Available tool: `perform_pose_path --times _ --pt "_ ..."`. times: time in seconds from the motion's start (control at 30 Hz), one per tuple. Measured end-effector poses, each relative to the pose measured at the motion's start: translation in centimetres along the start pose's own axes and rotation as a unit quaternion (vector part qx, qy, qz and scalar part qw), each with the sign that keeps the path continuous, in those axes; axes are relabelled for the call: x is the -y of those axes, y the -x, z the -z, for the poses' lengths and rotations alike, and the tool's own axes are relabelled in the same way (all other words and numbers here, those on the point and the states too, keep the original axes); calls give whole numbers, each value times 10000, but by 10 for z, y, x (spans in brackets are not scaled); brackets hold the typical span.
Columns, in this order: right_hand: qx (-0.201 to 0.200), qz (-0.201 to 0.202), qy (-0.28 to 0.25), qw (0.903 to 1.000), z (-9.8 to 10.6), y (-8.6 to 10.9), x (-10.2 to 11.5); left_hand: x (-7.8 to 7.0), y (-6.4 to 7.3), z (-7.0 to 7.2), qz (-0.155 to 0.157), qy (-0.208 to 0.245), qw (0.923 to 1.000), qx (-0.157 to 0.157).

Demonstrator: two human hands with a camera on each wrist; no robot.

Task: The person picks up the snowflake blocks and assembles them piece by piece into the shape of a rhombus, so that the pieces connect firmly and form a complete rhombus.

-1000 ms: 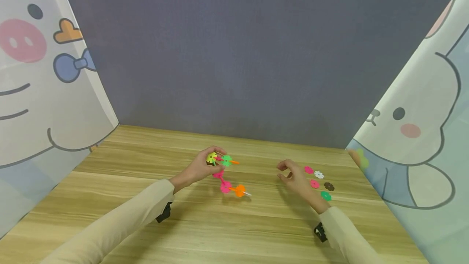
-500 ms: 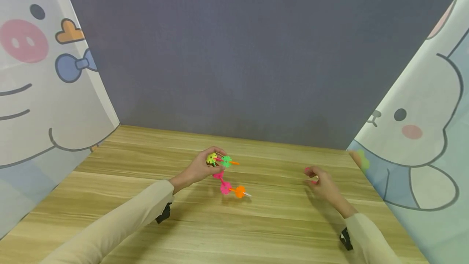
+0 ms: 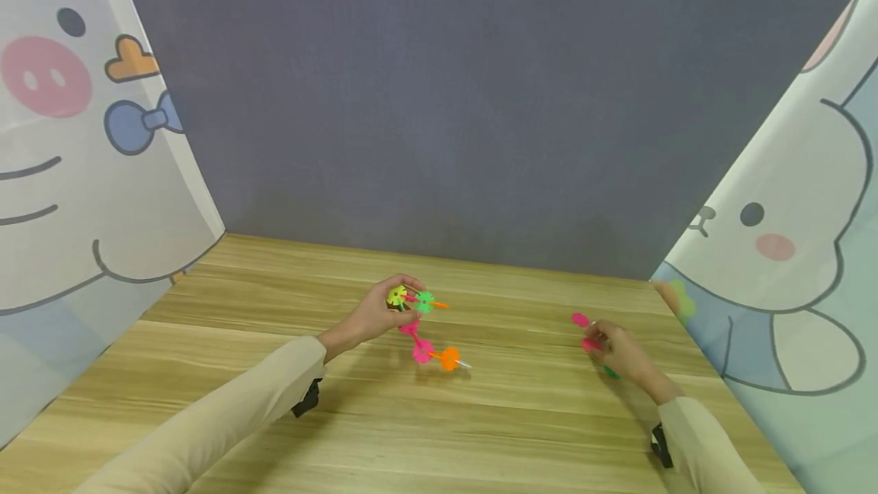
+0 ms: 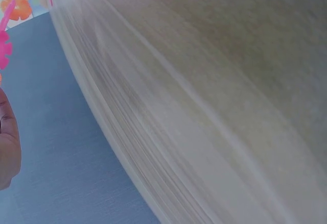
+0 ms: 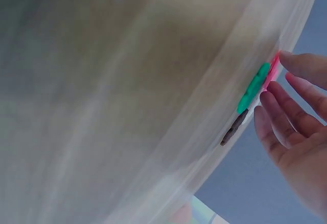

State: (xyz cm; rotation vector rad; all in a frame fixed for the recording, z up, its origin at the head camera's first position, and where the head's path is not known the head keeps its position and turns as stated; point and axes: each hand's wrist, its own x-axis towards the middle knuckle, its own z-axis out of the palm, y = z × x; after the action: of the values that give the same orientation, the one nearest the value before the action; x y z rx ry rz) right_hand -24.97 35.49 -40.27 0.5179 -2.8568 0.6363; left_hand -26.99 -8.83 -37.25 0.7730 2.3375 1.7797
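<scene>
My left hand grips a chain of flower-shaped plastic discs joined by short rods. A yellow disc and a green disc sit by its fingers. Below hang a pink disc and an orange disc with a white rod at its end. At the right, my right hand reaches down to loose discs, fingers bent and apart from the thumb in the right wrist view. A sliver of white shows at its fingertips. Pink discs lie beside it; a green disc and brown disc are partly hidden.
The wooden table runs back to a dark grey panel. Side panels with cartoon animals stand at left and right. Pale sleeves cover both forearms, with a dark device at each wrist.
My right hand has moved right and down from mid-table to the loose discs, covering some of them. The left hand and its chain have stayed nearly still.
</scene>
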Motion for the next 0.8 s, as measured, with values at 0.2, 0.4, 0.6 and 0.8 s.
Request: perform_pose_path --times 0.2,0.4,0.6,0.8 --pt "190 24 98 9998 0 -2 -2 -1 0 0 61 36 10000 0" --pt "115 -39 87 9999 0 -5 -4 -1 0 0 43 6 10000 -38" --pt "-42 -41 174 9998 0 -5 -3 -1 1 -1 16 -40 10000 -45" --pt "-100 -40 43 9999 5 -7 1 -1 0 -2 34 -55 10000 -58"
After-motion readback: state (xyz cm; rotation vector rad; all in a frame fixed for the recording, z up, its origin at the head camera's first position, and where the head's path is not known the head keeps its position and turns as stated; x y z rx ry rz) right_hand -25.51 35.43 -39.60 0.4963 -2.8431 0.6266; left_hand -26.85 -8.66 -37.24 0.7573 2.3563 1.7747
